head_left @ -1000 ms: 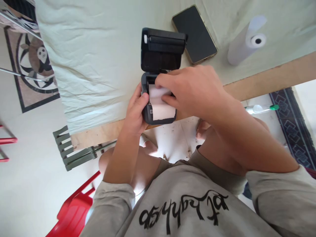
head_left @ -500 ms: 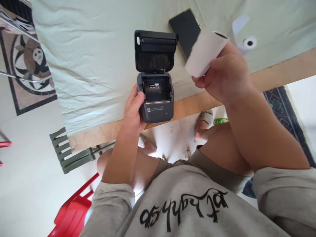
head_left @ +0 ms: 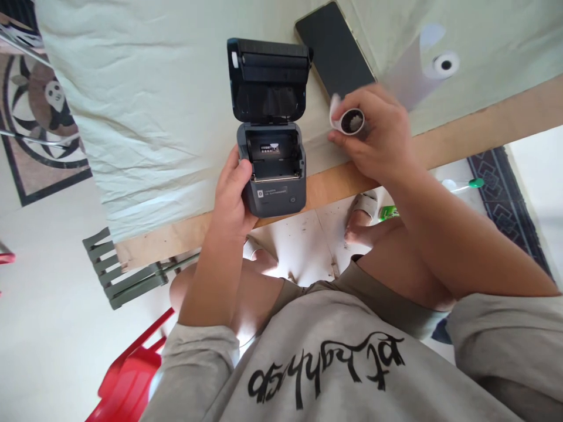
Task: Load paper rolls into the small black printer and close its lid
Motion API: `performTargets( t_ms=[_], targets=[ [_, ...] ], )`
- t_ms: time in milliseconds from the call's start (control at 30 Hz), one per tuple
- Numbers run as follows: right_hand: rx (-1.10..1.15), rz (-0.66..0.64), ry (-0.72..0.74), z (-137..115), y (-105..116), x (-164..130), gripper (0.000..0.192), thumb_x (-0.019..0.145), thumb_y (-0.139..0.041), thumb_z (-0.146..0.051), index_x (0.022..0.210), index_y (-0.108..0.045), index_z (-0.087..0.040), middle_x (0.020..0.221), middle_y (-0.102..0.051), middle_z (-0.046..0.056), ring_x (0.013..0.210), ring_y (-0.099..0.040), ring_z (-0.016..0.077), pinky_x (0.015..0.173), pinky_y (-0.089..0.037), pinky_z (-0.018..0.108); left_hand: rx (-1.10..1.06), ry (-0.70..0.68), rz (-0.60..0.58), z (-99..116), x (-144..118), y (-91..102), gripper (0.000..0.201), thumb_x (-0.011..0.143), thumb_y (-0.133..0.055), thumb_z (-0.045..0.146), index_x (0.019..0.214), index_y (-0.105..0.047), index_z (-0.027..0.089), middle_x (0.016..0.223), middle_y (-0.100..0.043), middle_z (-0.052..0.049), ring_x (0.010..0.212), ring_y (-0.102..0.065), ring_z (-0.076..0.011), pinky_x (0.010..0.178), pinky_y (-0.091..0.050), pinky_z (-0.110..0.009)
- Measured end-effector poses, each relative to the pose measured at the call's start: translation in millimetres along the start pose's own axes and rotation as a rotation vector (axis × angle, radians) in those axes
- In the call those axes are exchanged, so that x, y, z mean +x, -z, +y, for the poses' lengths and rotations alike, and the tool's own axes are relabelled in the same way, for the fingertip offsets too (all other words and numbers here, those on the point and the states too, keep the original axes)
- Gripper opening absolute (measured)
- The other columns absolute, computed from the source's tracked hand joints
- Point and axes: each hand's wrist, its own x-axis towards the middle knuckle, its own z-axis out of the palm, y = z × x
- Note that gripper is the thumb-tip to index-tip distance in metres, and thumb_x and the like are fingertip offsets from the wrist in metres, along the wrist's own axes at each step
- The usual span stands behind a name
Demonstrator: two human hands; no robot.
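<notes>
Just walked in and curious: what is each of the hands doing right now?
Left hand: closed around the side of the open printer, holding it.
Right hand: closed on a paper roll, held beside the printer.

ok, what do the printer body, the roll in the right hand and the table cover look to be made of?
Printer: dark grey moulded plastic by the look, matte, with crisp seams and an open hinged lid. Roll in the right hand: white paper wound on a hollow, dark-looking core; core material unclear. Table cover: pale cloth, judging by its soft creases and wrinkles. The left hand steadies the printer.
</notes>
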Motion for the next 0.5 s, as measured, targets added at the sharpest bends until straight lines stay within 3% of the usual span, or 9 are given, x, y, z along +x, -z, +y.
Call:
performTargets(
  t_ms=[100,267,400,500],
  targets=[
    [-0.017,0.056,0.044,0.0,1.3,0.3,0.022,0.071,-0.071,-0.041,0.088,-0.064,-0.029,0.090,-0.054,0.005,0.087,-0.054,0.0198,0.077,-0.047,0.037,-0.004,0.002,-0.012,-0.1,0.0,0.4,0.025,0.087,-0.051,0.037,0.105,-0.059,0.022,0.101,-0.066,-0.003,0.096,-0.064,-0.0211,0.085,-0.054,-0.037],
    [0.075,0.003,0.008,-1.2,2.1,2.6,0.033,0.072,-0.070,-0.035,0.101,-0.056,-0.030,0.098,-0.061,0.000,0.087,-0.055,0.0181,0.075,-0.046,0.035,0.016,0.017,-0.012,0.8,-0.2,0.8,0.027,0.086,-0.051,0.038,0.108,-0.056,0.023,0.110,-0.064,-0.006,0.103,-0.062,-0.0245,0.087,-0.053,-0.042],
    [0.061,-0.061,-0.082,-1.6,-3.3,3.8,0.035,0.070,-0.070,-0.029,0.101,-0.054,-0.029,0.098,-0.061,0.000,0.082,-0.056,0.0169,0.071,-0.046,0.034,0.015,0.030,-0.002,1.5,-0.5,1.7,0.028,0.085,-0.054,0.039,0.108,-0.058,0.023,0.105,-0.066,-0.004,0.099,-0.064,-0.0222,0.082,-0.055,-0.036],
    [0.011,-0.093,-0.050,-6.3,-3.0,1.3,0.043,0.066,-0.073,-0.028,0.103,-0.052,-0.028,0.100,-0.061,0.001,0.081,-0.055,0.0169,0.070,-0.046,0.035,0.017,0.029,0.007,2.0,-0.6,2.3,0.028,0.084,-0.055,0.040,0.106,-0.060,0.023,0.099,-0.066,-0.002,0.094,-0.065,-0.0203,0.079,-0.055,-0.033]
  ],
)
